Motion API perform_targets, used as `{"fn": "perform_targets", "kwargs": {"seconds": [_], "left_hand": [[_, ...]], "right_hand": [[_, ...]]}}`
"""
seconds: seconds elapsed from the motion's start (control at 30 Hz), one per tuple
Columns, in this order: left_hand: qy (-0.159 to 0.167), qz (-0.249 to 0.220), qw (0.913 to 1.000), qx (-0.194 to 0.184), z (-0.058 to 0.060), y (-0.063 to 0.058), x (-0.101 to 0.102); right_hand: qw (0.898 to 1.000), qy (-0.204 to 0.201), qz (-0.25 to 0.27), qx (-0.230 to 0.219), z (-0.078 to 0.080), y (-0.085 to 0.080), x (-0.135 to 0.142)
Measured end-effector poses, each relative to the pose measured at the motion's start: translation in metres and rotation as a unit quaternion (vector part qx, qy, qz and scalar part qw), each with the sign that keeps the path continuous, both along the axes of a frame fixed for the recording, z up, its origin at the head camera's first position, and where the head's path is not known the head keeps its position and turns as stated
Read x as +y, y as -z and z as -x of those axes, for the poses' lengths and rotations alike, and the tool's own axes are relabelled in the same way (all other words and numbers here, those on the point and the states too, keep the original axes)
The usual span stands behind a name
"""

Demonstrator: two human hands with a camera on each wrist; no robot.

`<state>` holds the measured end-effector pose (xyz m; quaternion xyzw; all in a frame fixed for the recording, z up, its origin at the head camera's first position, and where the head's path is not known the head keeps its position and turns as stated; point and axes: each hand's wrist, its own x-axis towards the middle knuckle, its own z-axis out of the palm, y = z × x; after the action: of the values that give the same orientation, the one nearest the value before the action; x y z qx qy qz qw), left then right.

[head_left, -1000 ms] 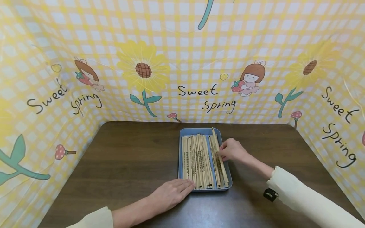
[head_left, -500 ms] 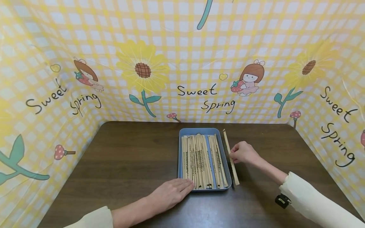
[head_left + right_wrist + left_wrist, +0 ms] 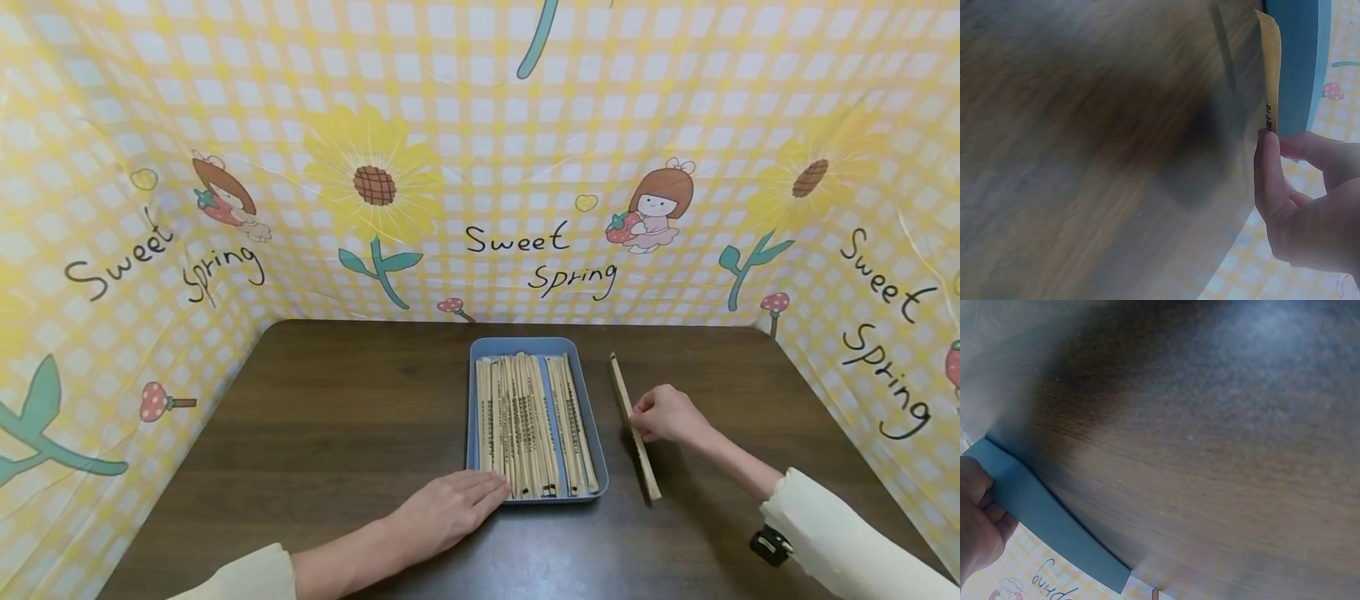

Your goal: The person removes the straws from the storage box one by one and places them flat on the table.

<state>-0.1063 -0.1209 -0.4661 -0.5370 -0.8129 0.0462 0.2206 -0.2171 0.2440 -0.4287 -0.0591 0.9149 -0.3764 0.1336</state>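
A blue tray (image 3: pixel 525 343) with a divider holds several paper-wrapped straws (image 3: pixel 517 425), lying lengthwise in a wide left and a narrow right compartment. My left hand (image 3: pixel 453 504) holds the tray's near left corner; in the left wrist view its fingers (image 3: pixel 997 519) reach over the rim, against the tray wall (image 3: pixel 1054 515). Right of the tray, my right hand (image 3: pixel 667 414) pinches one wrapped straw (image 3: pixel 645 467) near its middle, between thumb and finger. Dark print shows on that straw (image 3: pixel 1270 69) in the right wrist view. Its lower end is hidden there behind the fingers.
The tray stands on a dark brown wooden table (image 3: pixel 352 400). A yellow checked cloth (image 3: pixel 510 167) with flowers and lettering walls in the back and both sides. A small black device (image 3: pixel 771 546) hangs at the right sleeve.
My right hand has lifted one straw out of the tray's right compartment and carried it right, past the rim. The left hand has stayed at the tray's corner.
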Motion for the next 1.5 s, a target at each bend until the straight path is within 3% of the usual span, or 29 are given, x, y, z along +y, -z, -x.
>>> {"fn": "perform_targets", "kwargs": {"seconds": [0.43,0.83,1.5], "left_hand": [[-0.001,0.002,0.9998,0.018,-0.002,-0.001,0.000],[-0.001,0.002,0.9999,0.011,-0.001,0.001,-0.002],[-0.007,0.010,0.9999,0.007,0.000,0.000,-0.001]], "right_hand": [[1.000,0.007,-0.020,-0.001,-0.001,0.009,0.023],[1.000,0.004,-0.023,0.000,0.000,0.014,0.034],[0.998,0.026,-0.027,-0.048,0.008,0.016,0.043]]}}
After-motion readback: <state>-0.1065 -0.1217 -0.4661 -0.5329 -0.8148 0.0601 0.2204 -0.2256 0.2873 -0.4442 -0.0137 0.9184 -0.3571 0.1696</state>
